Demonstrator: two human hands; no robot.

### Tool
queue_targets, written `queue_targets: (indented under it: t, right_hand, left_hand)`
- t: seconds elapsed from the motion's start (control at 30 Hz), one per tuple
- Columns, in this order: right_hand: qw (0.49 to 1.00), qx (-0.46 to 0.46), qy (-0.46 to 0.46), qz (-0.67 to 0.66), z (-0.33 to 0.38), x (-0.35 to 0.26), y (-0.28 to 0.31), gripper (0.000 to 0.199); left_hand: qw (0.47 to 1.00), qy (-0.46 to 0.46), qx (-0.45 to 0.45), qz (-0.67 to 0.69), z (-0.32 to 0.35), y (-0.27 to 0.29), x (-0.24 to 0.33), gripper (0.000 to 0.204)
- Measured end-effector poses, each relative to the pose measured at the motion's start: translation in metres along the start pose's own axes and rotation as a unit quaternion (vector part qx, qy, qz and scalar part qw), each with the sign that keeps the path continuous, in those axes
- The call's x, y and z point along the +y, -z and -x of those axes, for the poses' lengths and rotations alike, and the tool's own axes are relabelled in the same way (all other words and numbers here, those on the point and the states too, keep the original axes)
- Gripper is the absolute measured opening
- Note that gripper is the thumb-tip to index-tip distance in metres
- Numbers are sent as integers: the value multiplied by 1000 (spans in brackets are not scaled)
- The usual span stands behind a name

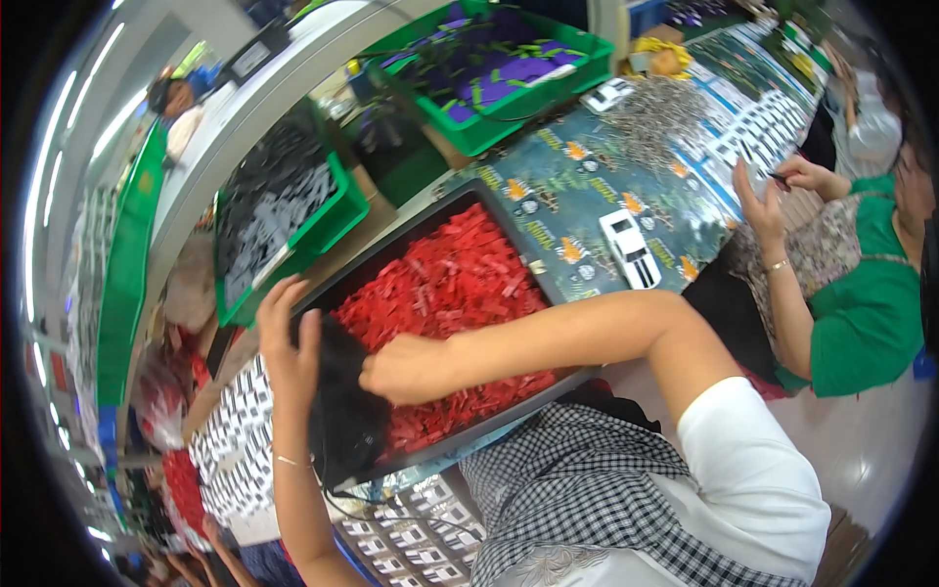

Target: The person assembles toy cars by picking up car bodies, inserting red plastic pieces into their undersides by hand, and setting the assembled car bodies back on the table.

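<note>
A dark grey bin (pixel 533 256) full of small red plastic pieces (pixel 440 269) lies in front of me. My right hand (pixel 406 370) is over the pieces, closed, its fingertips turned left against a black, soft-looking bag or cloth (pixel 350 396). What those fingers hold, if anything, is hidden. On the black thing's left side my left hand (pixel 289 338) is raised, fingers and thumb apart. Its palm is beside the dark material; whether it touches cannot be made out.
Green crates hold grey parts (pixel 279 220) and purple-green parts (pixel 489 68). A white toy car (pixel 628 249) and a heap of thin metal pieces (pixel 653 117) lie on the patterned tabletop (pixel 577 196). White-black parts fill trays (pixel 416 533) nearby. A co-worker in green (pixel 866 303) sits right.
</note>
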State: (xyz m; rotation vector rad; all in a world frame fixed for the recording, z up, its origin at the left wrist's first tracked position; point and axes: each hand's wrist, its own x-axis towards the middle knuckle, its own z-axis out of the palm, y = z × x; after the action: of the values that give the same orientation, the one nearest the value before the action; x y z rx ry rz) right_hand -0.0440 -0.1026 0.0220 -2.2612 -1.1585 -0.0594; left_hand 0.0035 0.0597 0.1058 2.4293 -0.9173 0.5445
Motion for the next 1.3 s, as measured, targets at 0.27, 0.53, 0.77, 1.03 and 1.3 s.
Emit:
queue_targets:
  t: [0.27,0.53,0.77,1.03,1.3]
  right_hand:
    - [932,45,58,-354,46,49,-15,36]
    - [964,167,-42,-205,111,80,31,37]
    - [964,222,-62,-133,100,88,24,37]
    - [954,299,-22,-14,-23,100,-38,32]
    - [930,360,-62,-34,10,56,51,11]
  left_hand:
    - [830,-432,-265,232,-99,-204,189,57]
    - [802,-460,-370,90,-83,-301,199,70]
    - [892,-150,-185,384,-99,-241,182,47]
    - [715,158,18,681,-58,-96,92,74]
    - [701,336,157,609,19,-92,2,55]
